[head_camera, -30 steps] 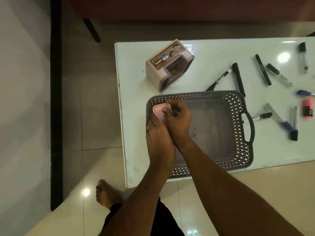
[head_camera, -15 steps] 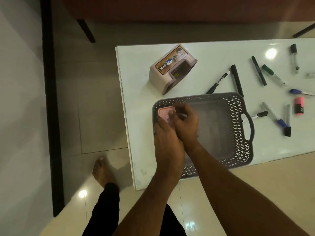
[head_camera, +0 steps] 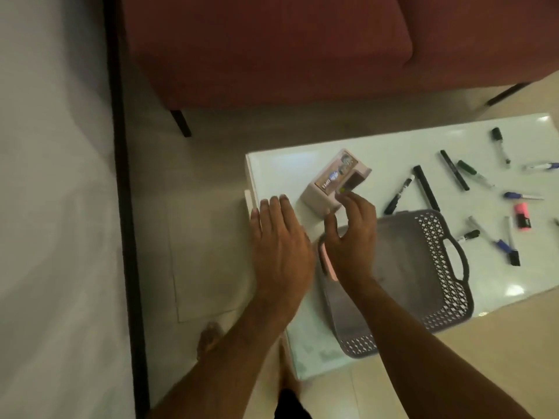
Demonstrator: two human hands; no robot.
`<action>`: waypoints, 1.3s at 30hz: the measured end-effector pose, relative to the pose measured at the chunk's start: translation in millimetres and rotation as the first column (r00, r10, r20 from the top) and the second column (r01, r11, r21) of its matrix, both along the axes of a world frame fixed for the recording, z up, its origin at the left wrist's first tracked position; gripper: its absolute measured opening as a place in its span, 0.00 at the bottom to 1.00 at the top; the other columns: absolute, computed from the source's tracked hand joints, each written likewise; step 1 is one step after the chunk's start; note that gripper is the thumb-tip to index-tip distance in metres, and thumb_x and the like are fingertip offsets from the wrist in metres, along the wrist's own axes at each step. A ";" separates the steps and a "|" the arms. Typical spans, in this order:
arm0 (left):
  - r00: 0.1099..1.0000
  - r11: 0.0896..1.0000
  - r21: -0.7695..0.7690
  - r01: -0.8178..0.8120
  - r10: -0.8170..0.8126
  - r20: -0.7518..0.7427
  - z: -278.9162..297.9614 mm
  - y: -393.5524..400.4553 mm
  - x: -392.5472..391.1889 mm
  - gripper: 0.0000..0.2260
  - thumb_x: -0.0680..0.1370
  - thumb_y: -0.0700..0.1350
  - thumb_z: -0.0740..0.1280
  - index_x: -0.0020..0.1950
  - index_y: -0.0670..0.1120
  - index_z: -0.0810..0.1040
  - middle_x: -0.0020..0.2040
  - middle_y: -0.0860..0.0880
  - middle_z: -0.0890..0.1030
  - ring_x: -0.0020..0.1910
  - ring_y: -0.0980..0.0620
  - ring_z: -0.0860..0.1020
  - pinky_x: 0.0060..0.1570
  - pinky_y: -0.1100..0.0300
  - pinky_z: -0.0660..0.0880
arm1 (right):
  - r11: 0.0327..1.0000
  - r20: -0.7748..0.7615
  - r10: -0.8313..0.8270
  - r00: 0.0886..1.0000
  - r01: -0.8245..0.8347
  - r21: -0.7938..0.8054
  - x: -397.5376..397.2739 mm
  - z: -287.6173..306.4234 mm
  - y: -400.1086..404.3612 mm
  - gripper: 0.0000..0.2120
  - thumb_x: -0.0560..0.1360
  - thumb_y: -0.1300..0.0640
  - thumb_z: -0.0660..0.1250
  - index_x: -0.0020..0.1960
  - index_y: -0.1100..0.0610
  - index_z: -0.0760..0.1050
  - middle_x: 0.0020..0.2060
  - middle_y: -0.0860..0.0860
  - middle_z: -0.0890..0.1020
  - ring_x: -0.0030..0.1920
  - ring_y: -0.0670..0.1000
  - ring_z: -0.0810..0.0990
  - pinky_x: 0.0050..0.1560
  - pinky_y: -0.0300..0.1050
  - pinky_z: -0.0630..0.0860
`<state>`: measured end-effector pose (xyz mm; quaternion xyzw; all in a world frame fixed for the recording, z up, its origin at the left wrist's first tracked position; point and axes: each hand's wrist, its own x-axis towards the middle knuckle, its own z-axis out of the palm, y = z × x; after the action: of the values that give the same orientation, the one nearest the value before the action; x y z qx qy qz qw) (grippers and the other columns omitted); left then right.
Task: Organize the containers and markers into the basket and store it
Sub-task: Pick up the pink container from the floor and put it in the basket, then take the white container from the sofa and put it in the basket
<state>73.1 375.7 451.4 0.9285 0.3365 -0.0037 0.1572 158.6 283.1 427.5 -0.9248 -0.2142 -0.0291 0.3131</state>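
A grey perforated basket [head_camera: 435, 267] sits at the near edge of the white table [head_camera: 378, 152]. A small pink container [head_camera: 328, 263] stands in its left end, mostly hidden behind my right hand. A larger pink container [head_camera: 329, 184] with a brown label lies on its side beyond the basket. My right hand [head_camera: 348, 237] hovers open between the two, fingertips close to the larger one. My left hand [head_camera: 278, 246] is flat and open over the table's left corner, holding nothing. Several markers, among them a black marker [head_camera: 426, 189], lie scattered to the right.
A pink highlighter [head_camera: 522, 216] lies among the markers at far right. A dark red sofa [head_camera: 272, 49] stands beyond the table. A dark strip [head_camera: 121, 176] runs along the floor at left. My bare feet show on the tiles below the table's near corner.
Both hands have let go of the small pink container, which stays in the basket. They moved up and left towards the larger container. The camera tilted up, showing the sofa.
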 end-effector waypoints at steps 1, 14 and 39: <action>1.000 0.999 0.038 0.014 -0.014 -0.003 0.0 19.1 1.6 0.29 0.82 0.51 0.63 0.80 0.37 0.64 0.77 0.36 0.70 0.77 0.37 0.69 0.78 0.41 0.64 | 0.999 -0.003 0.023 1.000 -0.023 -0.030 0.9 1.8 12.3 0.21 0.80 0.48 0.64 0.66 0.60 0.78 0.65 0.57 0.80 0.67 0.56 0.77 0.70 0.53 0.74; 0.986 0.938 0.308 0.162 -0.162 -0.024 12.8 225.5 78.3 0.31 0.87 0.55 0.48 0.83 0.35 0.53 0.82 0.36 0.60 0.83 0.38 0.58 0.82 0.41 0.54 | 0.898 0.106 0.197 0.975 -0.135 -0.420 94.4 6.6 179.7 0.26 0.85 0.47 0.58 0.77 0.62 0.66 0.76 0.60 0.69 0.78 0.62 0.66 0.78 0.59 0.63; 0.983 0.971 0.212 0.111 -0.138 0.118 -27.5 504.5 410.0 0.30 0.85 0.52 0.57 0.80 0.34 0.61 0.78 0.35 0.68 0.79 0.38 0.65 0.81 0.43 0.58 | 0.969 -0.067 0.086 0.994 -0.099 -0.225 427.1 -4.7 472.7 0.27 0.85 0.51 0.61 0.78 0.64 0.62 0.77 0.62 0.65 0.76 0.60 0.63 0.77 0.56 0.64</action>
<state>483.1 880.2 423.9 0.9572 0.2648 0.0825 0.0823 585.7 755.8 422.8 -0.9441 -0.2500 0.0364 0.2118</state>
